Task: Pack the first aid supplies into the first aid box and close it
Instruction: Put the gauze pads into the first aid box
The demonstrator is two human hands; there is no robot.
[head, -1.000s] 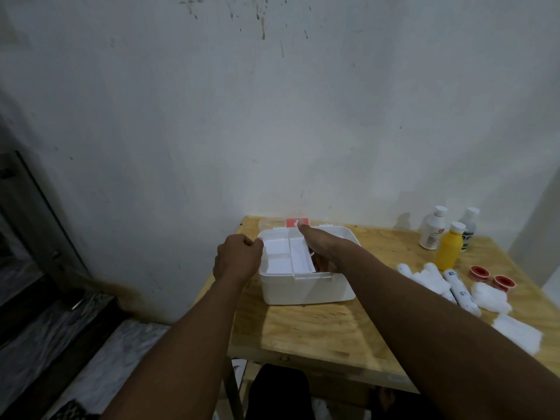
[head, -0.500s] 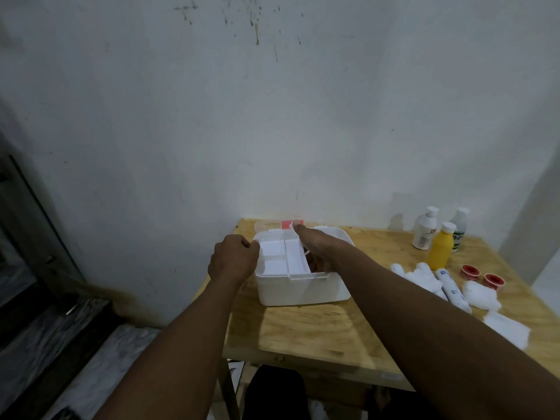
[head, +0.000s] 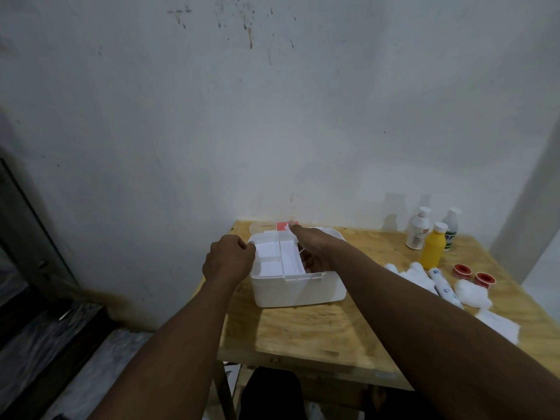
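The white first aid box (head: 298, 291) stands open on the left part of the wooden table (head: 318, 338), with a white divided inner tray (head: 278, 257) in its top. Its clear lid with a red label (head: 283, 226) lies behind the box against the wall. My left hand (head: 228, 260) grips the tray's left edge, fingers curled. My right hand (head: 309, 247) reaches over the box and holds the tray's right side, fingers partly inside the box. To the right lie cotton wads (head: 472, 294), a tube (head: 445, 287), gauze (head: 500, 325) and two red tape rolls (head: 474, 274).
A white bottle (head: 419, 228), a yellow bottle (head: 433, 246) and a clear bottle with a green label (head: 451, 227) stand at the back right. The stained wall (head: 272, 116) is right behind the table. A marble floor lies at the lower left.
Both hands stay on the tray in the box. The view has shifted slightly; nothing else has visibly moved.
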